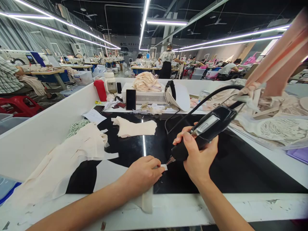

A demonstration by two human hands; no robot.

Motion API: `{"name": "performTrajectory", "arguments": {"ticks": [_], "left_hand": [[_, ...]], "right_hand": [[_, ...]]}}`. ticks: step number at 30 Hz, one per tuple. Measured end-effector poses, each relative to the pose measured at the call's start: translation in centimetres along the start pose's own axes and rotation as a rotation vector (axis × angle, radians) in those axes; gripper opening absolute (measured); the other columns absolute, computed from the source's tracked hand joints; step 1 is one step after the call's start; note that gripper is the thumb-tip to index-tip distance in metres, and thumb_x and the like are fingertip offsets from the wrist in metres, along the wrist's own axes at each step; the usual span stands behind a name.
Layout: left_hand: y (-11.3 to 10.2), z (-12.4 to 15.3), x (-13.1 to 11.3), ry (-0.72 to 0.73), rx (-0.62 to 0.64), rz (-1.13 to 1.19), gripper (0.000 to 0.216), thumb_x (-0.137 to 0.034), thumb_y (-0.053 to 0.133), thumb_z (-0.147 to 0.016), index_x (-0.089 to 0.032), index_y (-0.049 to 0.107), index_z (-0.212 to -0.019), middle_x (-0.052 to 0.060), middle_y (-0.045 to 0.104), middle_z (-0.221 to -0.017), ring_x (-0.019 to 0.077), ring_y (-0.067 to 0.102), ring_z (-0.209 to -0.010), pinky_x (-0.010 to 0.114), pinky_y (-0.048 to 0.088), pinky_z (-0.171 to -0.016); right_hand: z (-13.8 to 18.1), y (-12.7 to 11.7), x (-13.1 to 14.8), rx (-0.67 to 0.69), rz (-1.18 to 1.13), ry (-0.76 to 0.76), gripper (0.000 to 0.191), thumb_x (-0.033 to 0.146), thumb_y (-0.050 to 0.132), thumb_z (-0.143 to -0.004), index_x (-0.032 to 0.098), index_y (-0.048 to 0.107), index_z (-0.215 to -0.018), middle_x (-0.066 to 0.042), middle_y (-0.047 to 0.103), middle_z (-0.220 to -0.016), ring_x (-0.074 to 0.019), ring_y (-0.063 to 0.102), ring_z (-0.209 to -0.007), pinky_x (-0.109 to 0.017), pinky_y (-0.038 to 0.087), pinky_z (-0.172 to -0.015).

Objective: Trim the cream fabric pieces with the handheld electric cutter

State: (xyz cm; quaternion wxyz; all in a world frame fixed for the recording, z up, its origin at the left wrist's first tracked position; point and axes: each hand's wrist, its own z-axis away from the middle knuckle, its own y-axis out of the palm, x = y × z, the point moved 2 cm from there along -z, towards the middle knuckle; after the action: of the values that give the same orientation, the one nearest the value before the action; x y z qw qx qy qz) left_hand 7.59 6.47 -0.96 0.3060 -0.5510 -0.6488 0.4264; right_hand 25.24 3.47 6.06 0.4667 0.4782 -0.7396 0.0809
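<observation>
Head view: my right hand (199, 158) grips a black tool (210, 128), metal tip (171, 159) right at the white strip (164, 167) my left hand (144, 173) pinches over the black board (240, 166); any slip might nick me.

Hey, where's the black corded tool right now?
In the head view, the black corded tool sits right of centre in the right hand, its tip beside the white strip the left hand holds.
</observation>
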Motion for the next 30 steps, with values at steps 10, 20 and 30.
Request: {"name": "performTrajectory", "arguments": {"ticks": [10, 20, 30], "left_hand": [[-0.2, -0.06, 0.02, -0.015, 0.0, 0.017, 0.016, -0.015, 0.059, -0.109, -0.016, 0.073, -0.117, 0.007, 0.072, -0.105, 0.0213, 0.07, -0.096, 0.034, 0.064, -0.087], [-0.16, -0.05, 0.01, -0.021, 0.001, 0.011, 0.017, -0.014, 0.06, -0.108, -0.016, 0.073, -0.119, 0.007, 0.072, -0.105, 0.0217, 0.069, -0.096, 0.035, 0.063, -0.087], [-0.04, -0.03, 0.15, 0.001, -0.043, 0.033, 0.015, -0.012, 0.063, -0.106, -0.015, 0.074, -0.116, 0.006, 0.073, -0.105, 0.0216, 0.07, -0.095, 0.035, 0.064, -0.087]], "right_hand": [[-0.17, -0.2, 0.01, -0.016, 0.01, -0.007, 0.039, 0.031, 0.088, -0.086, 0.027, 0.054, -0.106, 0.009, 0.07, -0.084, -0.0116, 0.066, -0.06, -0.031, 0.061, -0.061], [-0.12, 0.03, 0.08, -0.009, -0.013, 0.009, 0.038, 0.033, 0.087, -0.086, 0.028, 0.055, -0.105, 0.009, 0.07, -0.083, -0.0113, 0.065, -0.06, -0.03, 0.061, -0.059], [0.02, -0.23, -0.17, -0.008, -0.019, -0.009, 0.038, 0.032, 0.088, -0.087, 0.028, 0.056, -0.106, 0.008, 0.071, -0.085, -0.0115, 0.066, -0.06, -0.03, 0.061, -0.058]]}}
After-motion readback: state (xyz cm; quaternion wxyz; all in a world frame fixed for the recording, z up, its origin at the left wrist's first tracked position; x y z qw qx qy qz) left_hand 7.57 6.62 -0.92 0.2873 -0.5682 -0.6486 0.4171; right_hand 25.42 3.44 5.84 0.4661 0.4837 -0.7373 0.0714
